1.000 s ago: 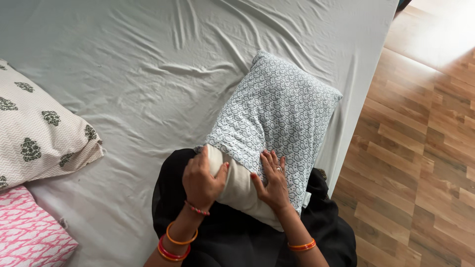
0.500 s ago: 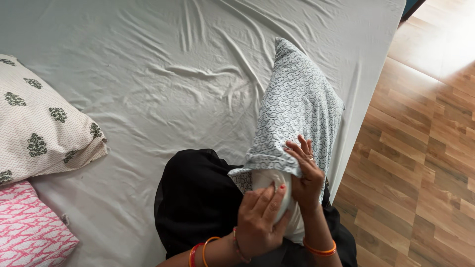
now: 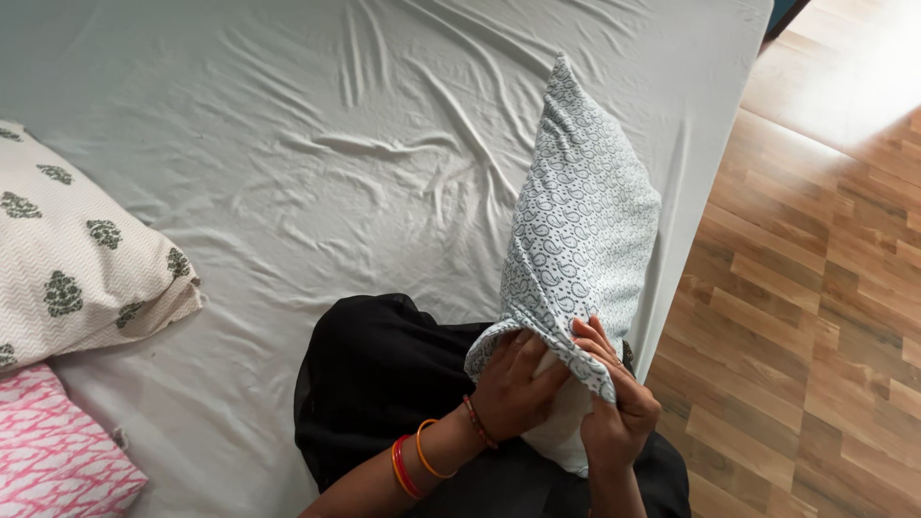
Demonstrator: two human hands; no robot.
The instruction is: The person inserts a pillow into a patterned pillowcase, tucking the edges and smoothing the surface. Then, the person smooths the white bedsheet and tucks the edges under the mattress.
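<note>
Three pillows are in sight on the bed, one of them being handled and two lying off to the side. The one in hand is a white pillow standing on end near the bed's right edge, most of it already inside a pale grey patterned pillowcase whose top corner points up toward the far side of the bed. Only the bare white lower end shows, below the open hem of the case. Both hands are closed on that hem: the left hand has its fingers curled over the cloth edge and pressed against the pillow, and the right hand pinches the hem just beside it, thumb and fingers tight on the fabric. The left wrist carries three bangles that I can count, two red and one orange. Under the forearms lies a black garment spread over the near edge of the bed. The two other pillows sit at the left edge of the bed: a cream pillow with dark green leaf prints, and nearer the corner a pink and white patterned pillow, the two touching. Between them and the upright pillow the rumpled pale sheet is open all the way to the far side. Just past the bed's right edge, a wooden plank floor runs alongside, sunlit toward the far corner.
</note>
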